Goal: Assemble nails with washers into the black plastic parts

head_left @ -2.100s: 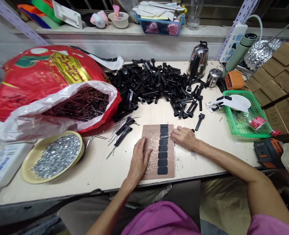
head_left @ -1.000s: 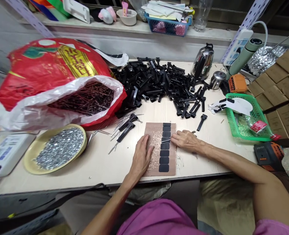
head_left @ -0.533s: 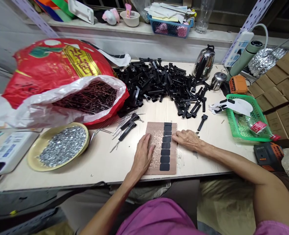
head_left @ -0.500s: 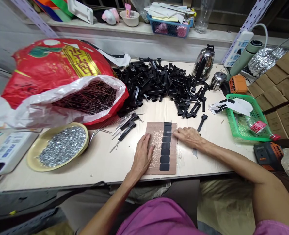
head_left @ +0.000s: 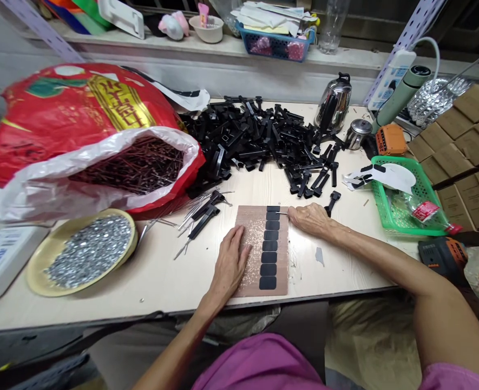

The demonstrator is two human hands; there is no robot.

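Note:
A brown board (head_left: 248, 222) lies at the table's front edge with a column of several black pads (head_left: 270, 246) stuck on it. My left hand (head_left: 230, 261) lies flat on the board's left side, fingers spread. My right hand (head_left: 310, 218) rests at the board's upper right corner, fingers pinched on a thin metal pin (head_left: 282, 213) whose tip touches the second pad from the top.
A heap of black plastic parts (head_left: 259, 138) fills the table's middle back. A red bag of rods (head_left: 101, 146) sits left, a yellow dish of small metal pieces (head_left: 80, 260) below it. Loose pins (head_left: 194, 214) lie near the board. A kettle (head_left: 332, 100), a green basket (head_left: 405, 200) and a drill (head_left: 442, 253) stand right.
My right hand has slid up the board's right edge, from about the middle pads to the top ones, still pinching the pin. My left hand has stayed flat on the board.

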